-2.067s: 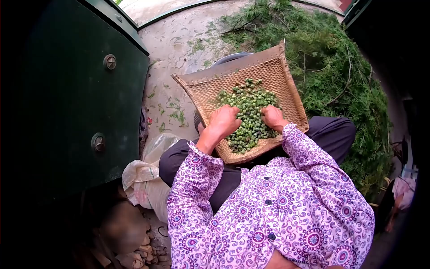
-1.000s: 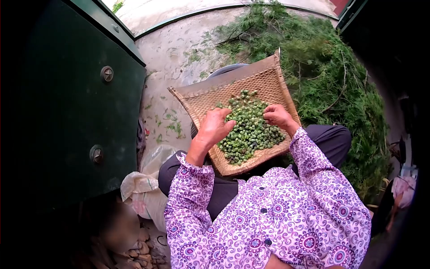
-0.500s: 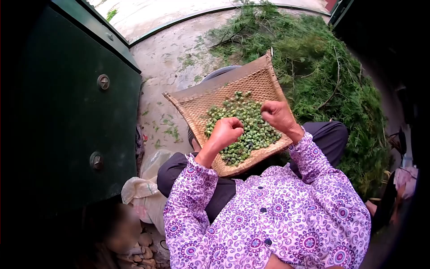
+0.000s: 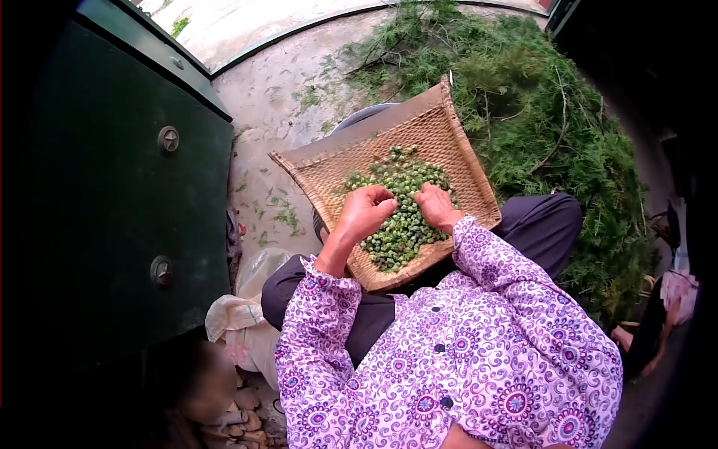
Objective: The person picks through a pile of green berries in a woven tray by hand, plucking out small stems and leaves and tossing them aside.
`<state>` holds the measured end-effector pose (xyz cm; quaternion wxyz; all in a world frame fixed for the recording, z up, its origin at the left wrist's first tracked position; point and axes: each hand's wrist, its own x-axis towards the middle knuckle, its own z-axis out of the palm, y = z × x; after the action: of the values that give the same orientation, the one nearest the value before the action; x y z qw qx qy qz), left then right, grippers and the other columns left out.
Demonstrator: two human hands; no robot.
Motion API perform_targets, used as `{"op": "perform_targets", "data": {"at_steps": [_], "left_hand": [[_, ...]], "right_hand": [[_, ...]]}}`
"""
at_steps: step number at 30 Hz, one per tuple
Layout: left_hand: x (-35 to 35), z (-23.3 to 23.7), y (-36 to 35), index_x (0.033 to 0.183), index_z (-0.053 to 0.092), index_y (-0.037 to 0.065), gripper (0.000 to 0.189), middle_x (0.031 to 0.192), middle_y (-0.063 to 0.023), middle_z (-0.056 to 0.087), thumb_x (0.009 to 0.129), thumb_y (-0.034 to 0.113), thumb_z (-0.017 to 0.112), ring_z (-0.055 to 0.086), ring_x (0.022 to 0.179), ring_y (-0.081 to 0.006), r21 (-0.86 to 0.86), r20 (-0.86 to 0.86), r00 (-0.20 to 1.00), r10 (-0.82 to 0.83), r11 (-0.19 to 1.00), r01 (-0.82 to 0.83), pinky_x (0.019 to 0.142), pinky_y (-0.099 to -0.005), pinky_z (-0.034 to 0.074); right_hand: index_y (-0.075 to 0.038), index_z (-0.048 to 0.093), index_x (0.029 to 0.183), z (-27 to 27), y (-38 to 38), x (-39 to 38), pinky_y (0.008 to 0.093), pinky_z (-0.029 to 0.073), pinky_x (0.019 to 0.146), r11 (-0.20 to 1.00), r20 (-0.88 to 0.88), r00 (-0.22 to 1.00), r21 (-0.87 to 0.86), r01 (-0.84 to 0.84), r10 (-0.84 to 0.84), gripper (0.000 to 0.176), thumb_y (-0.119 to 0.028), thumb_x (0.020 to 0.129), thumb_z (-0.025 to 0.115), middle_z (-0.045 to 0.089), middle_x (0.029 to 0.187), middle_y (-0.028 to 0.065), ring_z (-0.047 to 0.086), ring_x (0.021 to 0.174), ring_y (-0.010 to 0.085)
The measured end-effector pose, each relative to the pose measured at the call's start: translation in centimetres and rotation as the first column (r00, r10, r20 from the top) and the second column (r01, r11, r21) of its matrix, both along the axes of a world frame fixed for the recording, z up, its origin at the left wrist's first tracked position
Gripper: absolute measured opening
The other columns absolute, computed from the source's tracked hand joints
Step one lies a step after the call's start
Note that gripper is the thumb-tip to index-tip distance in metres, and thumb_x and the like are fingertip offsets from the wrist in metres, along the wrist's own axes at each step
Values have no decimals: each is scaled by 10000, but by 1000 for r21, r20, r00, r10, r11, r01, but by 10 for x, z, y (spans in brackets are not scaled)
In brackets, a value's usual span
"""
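A woven winnowing basket [image 4: 310,172] rests tilted across my lap. Small round green cones [image 4: 400,238] are heaped over its middle and near side. My left hand [image 4: 364,212] is over the left part of the heap, thumb and fingers pinched together. Close to its right, my right hand [image 4: 437,207] reaches down to the cones with its fingers closed. Whatever either hand pinches is hidden or too small to name.
Cut evergreen branches [image 4: 523,112] lie piled on the floor to the right. A dark green metal door [image 4: 112,194] stands at the left. A whitish sack [image 4: 247,325] sits by my left knee. Behind the basket shows the rim of a basin [image 4: 366,114].
My right hand has moved left and down from above the basket's right side to the cones, closer to my left hand. My left hand has shifted slightly left and up.
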<state>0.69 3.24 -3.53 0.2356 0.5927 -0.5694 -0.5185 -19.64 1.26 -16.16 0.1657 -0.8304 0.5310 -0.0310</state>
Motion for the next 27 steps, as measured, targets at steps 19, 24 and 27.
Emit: {"op": "perform_targets", "data": {"at_steps": [19, 24, 27], "left_hand": [[18, 4, -4, 895, 628, -38, 274, 782, -93, 653, 770, 203, 595, 602, 711, -135, -68, -147, 984, 104, 991, -115, 649, -272, 479], [19, 3, -3, 893, 636, -28, 274, 770, -107, 655, 762, 209, 597, 612, 704, -150, -84, -128, 987, 93, 991, -104, 643, -278, 481], [17, 7, -3, 887, 633, -16, 233, 745, -58, 630, 778, 187, 602, 571, 675, -109, -96, -113, 989, 91, 990, -102, 610, -250, 457]], "right_hand": [[-39, 605, 763, 27, 13, 11, 417, 468, 623, 885, 316, 917, 316, -342, 242, 153, -15, 636, 523, 601, 677, 161, 591, 670, 332], [-119, 621, 904, 30, 52, 41, 409, 426, 753, 758, 177, 754, 58, -650, 633, 262, -125, 644, 585, 504, 1087, 143, 496, 982, 293], [-121, 621, 923, 15, 55, 54, 426, 387, 800, 773, 22, 774, 35, -633, 633, 273, -157, 655, 586, 437, 1219, 136, 437, 1062, 275]]}}
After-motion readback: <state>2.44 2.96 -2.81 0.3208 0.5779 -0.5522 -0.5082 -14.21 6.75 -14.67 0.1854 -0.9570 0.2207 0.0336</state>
